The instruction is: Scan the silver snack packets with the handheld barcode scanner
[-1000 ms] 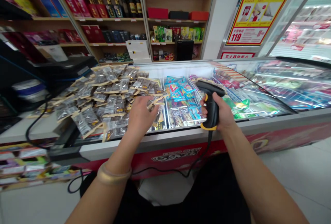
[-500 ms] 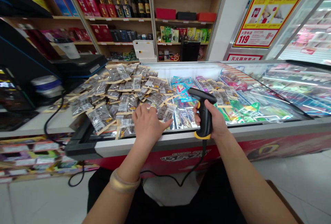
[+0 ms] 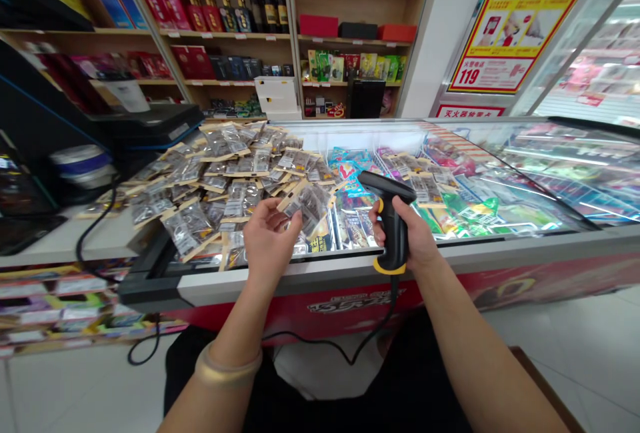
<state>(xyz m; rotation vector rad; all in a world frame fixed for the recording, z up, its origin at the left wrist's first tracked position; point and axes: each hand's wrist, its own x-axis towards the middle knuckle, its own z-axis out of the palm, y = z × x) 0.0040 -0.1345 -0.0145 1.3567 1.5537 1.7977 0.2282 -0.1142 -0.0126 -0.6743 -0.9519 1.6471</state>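
Observation:
My left hand [image 3: 273, 236] grips a small clear snack packet [image 3: 307, 206] between thumb and fingers, tilted up at the front of a large pile. That pile of similar packets [image 3: 240, 163], clear with tan edges and dark contents, lies spread over the left end of the glass freezer top. In my right hand [image 3: 413, 233] is a black and yellow barcode scanner [image 3: 393, 226], held upright by its handle with its head toward the left. The scanner's cable [image 3: 350, 356] hangs down in front of the freezer.
A few more packets [image 3: 425, 183] rest on the glass to the right. Bagged frozen goods [image 3: 475, 209] show inside the chest freezer [image 3: 475, 249]. At left stand checkout equipment [image 3: 150, 126] and a tape roll [image 3: 83, 165] on the counter. Shelves [image 3: 230, 36] of boxes and bottles line the back.
My left hand has gone from lying spread on the pile to pinching one packet and lifting it. The scanner in my right hand has barely moved.

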